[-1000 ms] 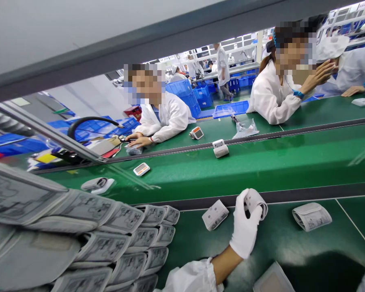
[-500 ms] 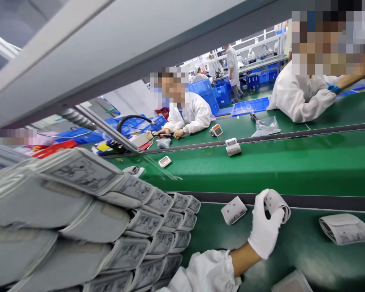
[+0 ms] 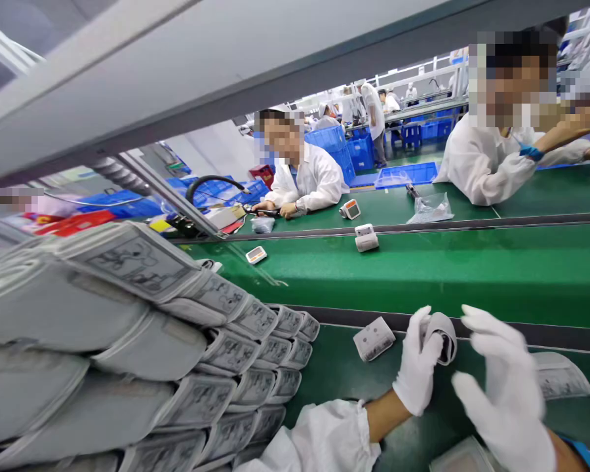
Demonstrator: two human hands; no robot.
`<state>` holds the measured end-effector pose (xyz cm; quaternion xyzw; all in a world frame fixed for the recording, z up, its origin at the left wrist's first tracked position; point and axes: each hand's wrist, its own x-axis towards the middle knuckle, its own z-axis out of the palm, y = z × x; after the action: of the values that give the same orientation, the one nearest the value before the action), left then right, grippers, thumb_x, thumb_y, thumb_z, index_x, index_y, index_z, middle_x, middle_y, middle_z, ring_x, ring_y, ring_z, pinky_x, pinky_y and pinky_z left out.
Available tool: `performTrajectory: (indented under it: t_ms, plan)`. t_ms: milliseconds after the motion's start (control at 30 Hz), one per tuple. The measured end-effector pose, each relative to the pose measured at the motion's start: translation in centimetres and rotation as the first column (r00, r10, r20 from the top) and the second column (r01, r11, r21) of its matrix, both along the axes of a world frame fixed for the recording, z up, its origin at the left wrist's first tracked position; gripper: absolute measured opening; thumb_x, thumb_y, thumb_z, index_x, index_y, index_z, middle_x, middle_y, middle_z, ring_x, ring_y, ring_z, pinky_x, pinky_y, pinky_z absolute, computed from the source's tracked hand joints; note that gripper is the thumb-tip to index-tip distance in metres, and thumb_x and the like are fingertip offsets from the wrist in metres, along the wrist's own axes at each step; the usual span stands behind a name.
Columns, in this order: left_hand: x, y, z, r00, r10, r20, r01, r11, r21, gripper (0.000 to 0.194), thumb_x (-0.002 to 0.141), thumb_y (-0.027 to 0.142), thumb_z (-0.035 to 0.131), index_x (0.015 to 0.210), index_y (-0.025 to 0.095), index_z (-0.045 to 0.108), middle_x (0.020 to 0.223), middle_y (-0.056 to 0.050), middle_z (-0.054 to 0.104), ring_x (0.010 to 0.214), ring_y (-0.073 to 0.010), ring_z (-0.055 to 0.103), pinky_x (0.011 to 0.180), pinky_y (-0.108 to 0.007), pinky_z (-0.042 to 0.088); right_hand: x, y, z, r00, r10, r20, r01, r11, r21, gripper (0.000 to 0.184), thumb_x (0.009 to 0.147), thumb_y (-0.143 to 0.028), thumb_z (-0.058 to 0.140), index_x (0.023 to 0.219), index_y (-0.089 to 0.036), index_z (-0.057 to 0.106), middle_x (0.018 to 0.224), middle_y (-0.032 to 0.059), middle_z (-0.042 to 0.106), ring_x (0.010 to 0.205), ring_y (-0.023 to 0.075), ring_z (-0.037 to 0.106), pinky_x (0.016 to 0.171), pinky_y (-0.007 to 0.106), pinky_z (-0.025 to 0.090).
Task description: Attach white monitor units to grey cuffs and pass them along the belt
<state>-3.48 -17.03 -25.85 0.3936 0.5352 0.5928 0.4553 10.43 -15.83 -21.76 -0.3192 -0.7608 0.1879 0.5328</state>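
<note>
My left hand (image 3: 417,370), in a white glove, is closed around a rolled grey cuff (image 3: 441,333) and holds it upright on the green bench (image 3: 334,370). My right hand (image 3: 504,387), also gloved, hovers just right of that cuff with its fingers spread and nothing in them. A folded cuff (image 3: 373,338) lies flat a little left of my left hand. Another rolled cuff (image 3: 560,375) lies behind my right hand, partly hidden by it.
A tall stack of grey cuffs (image 3: 152,341) fills the left. Beyond the bench runs a green conveyor (image 3: 472,269) carrying a white device (image 3: 366,237) and a small monitor (image 3: 256,254). Workers in white coats (image 3: 314,180) sit across it. A pale flat item (image 3: 459,455) lies near the bottom edge.
My right hand has come into view from the lower right, fingers spread, close to the cuff in my left hand. The left hand keeps its grip; the camera has shifted slightly.
</note>
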Motion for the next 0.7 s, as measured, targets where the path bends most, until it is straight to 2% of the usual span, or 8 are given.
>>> performTrajectory:
  t_ms: [67,133,200,267,400,500,567,700]
  plan:
    - [-0.2,0.1,0.0,0.999,-0.038,0.039,0.036,0.998,0.046,0.062,0.099,0.051,0.057,0.15,0.017,0.048,0.142,-0.014,0.062,0.133,-0.0286,0.058,0.12,-0.045,0.041,-1.0,2.3,-2.7,0.995,0.054,0.08,-0.054,0.999,-0.003,0.051,0.099,-0.034,0.064,0.147,-0.028,0.049,0.144,0.0127,0.059,0.134,0.0344,0.06,0.105,0.057,0.059]
    - [-0.4,0.3,-0.1,0.997,-0.05,0.052,0.046,0.997,0.061,0.062,0.098,0.052,0.058,0.149,0.016,0.049,0.143,-0.015,0.061,0.134,-0.0297,0.058,0.12,-0.046,0.041,-1.4,3.7,-5.1,0.981,0.106,0.164,-0.096,0.993,-0.071,0.058,0.097,-0.031,0.063,0.152,-0.028,0.045,0.145,0.013,0.059,0.13,0.0334,0.064,0.103,0.054,0.061]
    - [-0.4,0.6,0.0,0.997,-0.054,0.048,0.051,0.997,0.061,0.064,0.096,0.053,0.06,0.146,0.014,0.051,0.142,-0.017,0.061,0.133,-0.0318,0.057,0.12,-0.049,0.04,-1.3,4.3,-6.6,0.974,0.139,0.18,-0.112,0.982,-0.152,0.061,0.096,-0.029,0.063,0.154,-0.029,0.043,0.145,0.0125,0.06,0.129,0.0315,0.066,0.105,0.051,0.061]
    - [-0.4,0.8,0.1,0.996,-0.068,0.05,0.065,0.996,0.061,0.066,0.094,0.053,0.063,0.145,0.012,0.052,0.14,-0.019,0.061,0.131,-0.0336,0.058,0.118,-0.05,0.042,-1.0,4.4,-7.0,0.976,0.147,0.158,-0.118,0.977,-0.179,0.06,0.096,-0.031,0.064,0.153,-0.029,0.044,0.144,0.0125,0.06,0.131,0.0307,0.065,0.108,0.05,0.06]
    - [-0.4,1.0,0.3,0.992,-0.087,0.087,0.081,0.994,0.073,0.069,0.09,0.05,0.064,0.144,0.01,0.051,0.137,-0.02,0.061,0.127,-0.0347,0.059,0.113,-0.051,0.046,-0.3,4.1,-6.5,0.97,0.216,0.113,-0.182,0.95,-0.254,0.065,0.096,-0.043,0.068,0.155,-0.032,0.043,0.149,0.0126,0.057,0.134,0.0317,0.062,0.111,0.051,0.057]
    - [-0.4,0.8,0.3,0.993,-0.093,0.073,0.088,0.994,0.067,0.071,0.085,0.043,0.065,0.147,0.011,0.049,0.142,-0.019,0.058,0.132,-0.0356,0.056,0.117,-0.051,0.043,0.1,4.1,-6.4,0.966,0.251,0.055,-0.207,0.886,-0.414,0.074,0.096,-0.051,0.068,0.16,-0.034,0.036,0.157,0.0126,0.051,0.141,0.0341,0.058,0.115,0.056,0.052]
    - [-0.5,0.7,0.1,0.994,-0.1,0.045,0.098,0.994,0.051,0.073,0.083,0.038,0.064,0.149,0.012,0.047,0.147,-0.018,0.055,0.137,-0.036,0.053,0.12,-0.051,0.04,0.2,4.2,-6.6,0.975,0.222,0.008,-0.187,0.839,-0.51,0.077,0.096,-0.054,0.066,0.163,-0.035,0.031,0.161,0.0134,0.048,0.144,0.0358,0.055,0.117,0.06,0.049]
    - [-0.6,0.6,-0.4,0.995,-0.1,-0.004,0.1,0.994,0.043,0.073,0.083,0.032,0.06,0.152,0.015,0.044,0.152,-0.017,0.051,0.143,-0.0359,0.048,0.124,-0.051,0.036,-0.1,4.4,-6.8,0.983,0.181,-0.018,-0.156,0.789,-0.594,0.082,0.094,-0.059,0.067,0.163,-0.034,0.03,0.161,0.0141,0.048,0.147,0.0368,0.052,0.12,0.064,0.043]
